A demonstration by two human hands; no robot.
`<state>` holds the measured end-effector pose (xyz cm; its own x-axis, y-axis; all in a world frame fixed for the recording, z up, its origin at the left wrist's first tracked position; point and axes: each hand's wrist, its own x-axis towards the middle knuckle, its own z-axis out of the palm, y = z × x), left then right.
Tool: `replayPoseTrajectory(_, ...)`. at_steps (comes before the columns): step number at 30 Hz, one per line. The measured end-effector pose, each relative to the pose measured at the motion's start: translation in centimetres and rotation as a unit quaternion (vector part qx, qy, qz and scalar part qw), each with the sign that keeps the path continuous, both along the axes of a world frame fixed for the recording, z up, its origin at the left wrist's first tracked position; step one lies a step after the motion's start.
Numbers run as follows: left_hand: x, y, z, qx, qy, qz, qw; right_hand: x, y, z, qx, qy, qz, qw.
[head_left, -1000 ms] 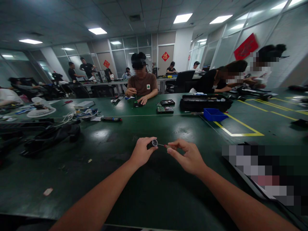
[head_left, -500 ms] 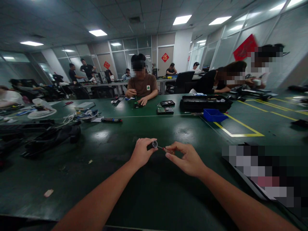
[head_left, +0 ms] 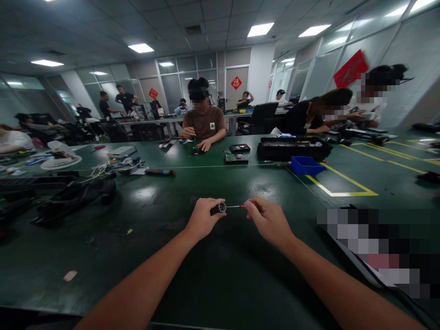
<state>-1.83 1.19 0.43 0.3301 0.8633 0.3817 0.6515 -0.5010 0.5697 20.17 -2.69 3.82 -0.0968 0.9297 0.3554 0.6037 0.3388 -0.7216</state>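
Observation:
Above the green table, my left hand [head_left: 202, 217] is closed around a small black cylinder [head_left: 222, 207] with a silver-rimmed round end, which faces the camera and to the right. My right hand [head_left: 270, 219] pinches the red handle of a thin screwdriver [head_left: 235, 206]. Its bare metal shaft runs level to the left, and the tip meets the rim of the cylinder's round end; whether it goes inside is too small to tell. My right fingers hide most of the handle.
The green table [head_left: 165, 293] bears a blue bin [head_left: 307, 165], a long black housing [head_left: 294, 149], hard drives [head_left: 236, 158], a screwdriver-like tool [head_left: 159, 172] and a black bag-like thing [head_left: 77, 197]. Across it, a person [head_left: 205, 121] works on a small part. A pixelated item lies at right.
My right hand has shifted slightly right and its fingers have curled over the handle. More of the screwdriver's shaft shows, now lying level. My left hand has barely moved.

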Motion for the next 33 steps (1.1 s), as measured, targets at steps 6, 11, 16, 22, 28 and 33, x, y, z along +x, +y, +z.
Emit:
replayPoseTrajectory(6,0.1,0.0,-0.3,-0.006,0.014,-0.014,1.000,0.0,0.5,-0.5,-0.042,0.064,0.038,0.996)
replayPoseTrajectory(11,0.1,0.0,-0.2,-0.011,0.017,-0.003,1.000,0.1,0.9,-1.2,-0.035,0.102,0.044,0.993)
replayPoseTrajectory(16,0.1,0.1,-0.1,-0.002,0.010,-0.005,1.000,0.0,0.8,-1.5,-0.057,0.114,0.056,0.990)
replayPoseTrajectory(22,0.3,-0.2,0.1,-0.017,0.026,-0.011,0.999,-0.2,0.8,-1.4,-0.032,0.177,0.014,0.984)
replayPoseTrajectory(28,0.5,-0.4,0.3,-0.015,0.002,0.000,1.000,-0.3,2.0,-2.1,-0.079,0.351,0.020,0.933)
replayPoseTrajectory(33,0.5,-0.3,0.3,-0.018,0.024,-0.022,0.999,0.5,3.3,-3.6,-0.130,0.370,0.030,0.919)
